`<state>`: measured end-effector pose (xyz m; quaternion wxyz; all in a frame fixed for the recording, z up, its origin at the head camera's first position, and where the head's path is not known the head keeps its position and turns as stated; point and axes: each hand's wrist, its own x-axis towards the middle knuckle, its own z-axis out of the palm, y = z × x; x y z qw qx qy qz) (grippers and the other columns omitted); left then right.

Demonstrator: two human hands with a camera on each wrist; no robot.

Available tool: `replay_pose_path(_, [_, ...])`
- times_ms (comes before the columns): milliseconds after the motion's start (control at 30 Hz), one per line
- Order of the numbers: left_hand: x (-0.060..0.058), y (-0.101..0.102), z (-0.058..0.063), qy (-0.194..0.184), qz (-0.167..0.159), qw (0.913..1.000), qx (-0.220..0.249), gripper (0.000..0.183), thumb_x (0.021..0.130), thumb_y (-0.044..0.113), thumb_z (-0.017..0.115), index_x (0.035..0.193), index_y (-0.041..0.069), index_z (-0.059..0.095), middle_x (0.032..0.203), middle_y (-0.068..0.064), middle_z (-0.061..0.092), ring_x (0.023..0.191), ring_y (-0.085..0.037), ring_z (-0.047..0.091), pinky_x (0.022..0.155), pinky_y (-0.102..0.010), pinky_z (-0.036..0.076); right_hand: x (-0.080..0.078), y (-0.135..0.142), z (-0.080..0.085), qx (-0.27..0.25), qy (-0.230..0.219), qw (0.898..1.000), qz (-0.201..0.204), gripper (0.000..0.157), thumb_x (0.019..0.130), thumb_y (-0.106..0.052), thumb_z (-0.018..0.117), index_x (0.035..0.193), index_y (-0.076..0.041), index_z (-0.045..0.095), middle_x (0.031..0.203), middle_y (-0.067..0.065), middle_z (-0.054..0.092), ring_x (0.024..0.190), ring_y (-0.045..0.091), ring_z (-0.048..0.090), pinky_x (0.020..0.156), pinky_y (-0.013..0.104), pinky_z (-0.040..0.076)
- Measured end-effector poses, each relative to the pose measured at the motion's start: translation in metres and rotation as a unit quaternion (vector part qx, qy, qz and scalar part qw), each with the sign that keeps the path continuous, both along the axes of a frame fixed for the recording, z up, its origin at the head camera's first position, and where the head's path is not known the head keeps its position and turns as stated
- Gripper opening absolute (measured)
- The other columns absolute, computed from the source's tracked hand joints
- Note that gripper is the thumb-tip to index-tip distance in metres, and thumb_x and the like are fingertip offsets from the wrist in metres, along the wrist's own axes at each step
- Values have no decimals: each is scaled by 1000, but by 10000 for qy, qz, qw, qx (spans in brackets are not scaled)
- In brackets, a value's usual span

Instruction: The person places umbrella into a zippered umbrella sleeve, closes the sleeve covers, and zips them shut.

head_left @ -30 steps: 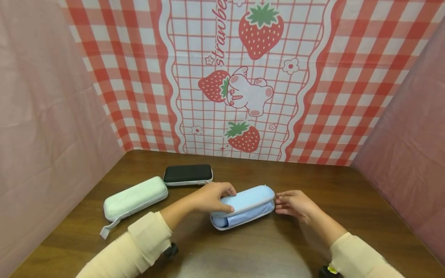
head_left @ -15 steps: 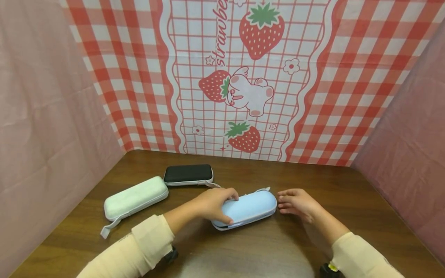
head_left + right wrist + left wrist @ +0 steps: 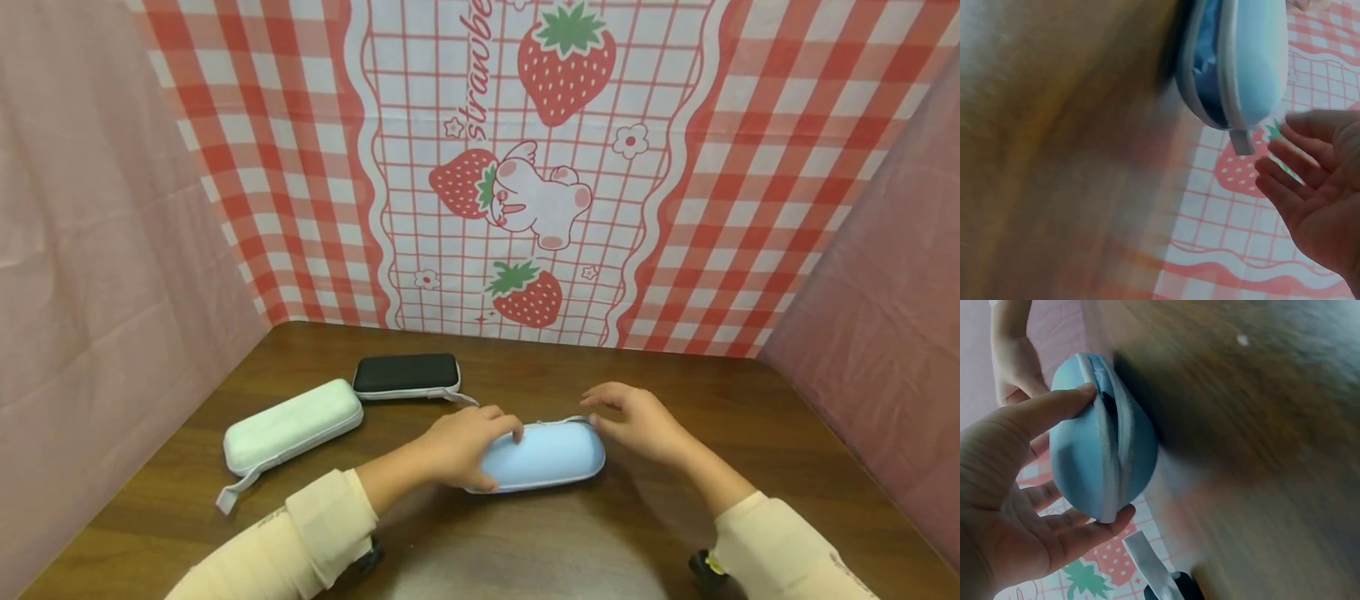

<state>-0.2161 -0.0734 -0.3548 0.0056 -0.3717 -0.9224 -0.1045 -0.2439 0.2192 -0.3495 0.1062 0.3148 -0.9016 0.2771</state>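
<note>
A light blue zip pencil case (image 3: pixel 551 457) rests on the table, its lid lowered. My left hand (image 3: pixel 465 446) grips its left end, thumb on the near side and fingers over the far side. Seen from the left wrist, the case's pale zip edges (image 3: pixel 1107 450) stand slightly apart near my thumb. In the right wrist view a gap with blue lining (image 3: pixel 1208 62) shows along its side. A grey pull tab (image 3: pixel 1242 142) hangs at the right end. My right hand (image 3: pixel 641 421) hovers beside that end with loosely bent fingers, holding nothing, fingertips close to the tab.
A pale green pencil case (image 3: pixel 292 427) with a grey strap (image 3: pixel 238 492) lies at the left. Behind my left hand is a black case (image 3: pixel 407 374), its strap (image 3: pixel 453 396) reaching towards that hand. A strawberry-print checked cloth (image 3: pixel 525 167) hangs behind the brown table (image 3: pixel 690 392).
The blue case's raised lid has come down, and the case has turned slightly. My right hand has lifted and moved a little back towards the far right corner. My left hand keeps its grip.
</note>
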Motion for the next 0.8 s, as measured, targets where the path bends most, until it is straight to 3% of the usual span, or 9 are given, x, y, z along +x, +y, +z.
replay_pose_path(133, [3,-1,-1,101,-105,9999,-11,61,70,37,87,121,30,54,121,3,56,102,-17,55,67,-32,50,-2,-4,5,468,70,9968,640,18,82,-5,76,100,-3,74,105,9,70,100,28,65,83,44,53])
replay_pose_path(267, [5,-2,-3,295,-224,9993,-54,62,71,38,87,121,29,53,120,3,54,104,-17,53,69,-31,51,-3,-11,12,946,-453,9895,993,32,82,-23,79,107,-3,73,108,7,70,100,25,66,81,40,55])
replay_pose_path(400, [7,-2,-3,490,-273,9984,-119,62,70,39,87,121,26,53,119,2,53,106,-18,53,70,-31,52,-4,-15,16,1338,-1031,9800,1052,49,79,-33,81,115,-2,71,112,7,70,103,25,65,84,42,54])
replay_pose_path(533, [6,-1,-5,598,-205,9979,-123,69,67,41,89,123,22,53,119,2,53,106,-18,54,71,-32,53,-6,-17,18,1560,-1324,9736,1008,59,75,-35,84,119,0,68,115,8,69,104,23,64,86,42,53])
replay_pose_path(800, [5,-1,-8,709,-274,9970,-151,74,62,42,91,122,22,51,117,2,51,106,-17,53,70,-31,53,-12,-26,25,1874,-1648,9619,1113,62,72,-38,85,117,2,69,111,9,70,101,22,66,82,39,55])
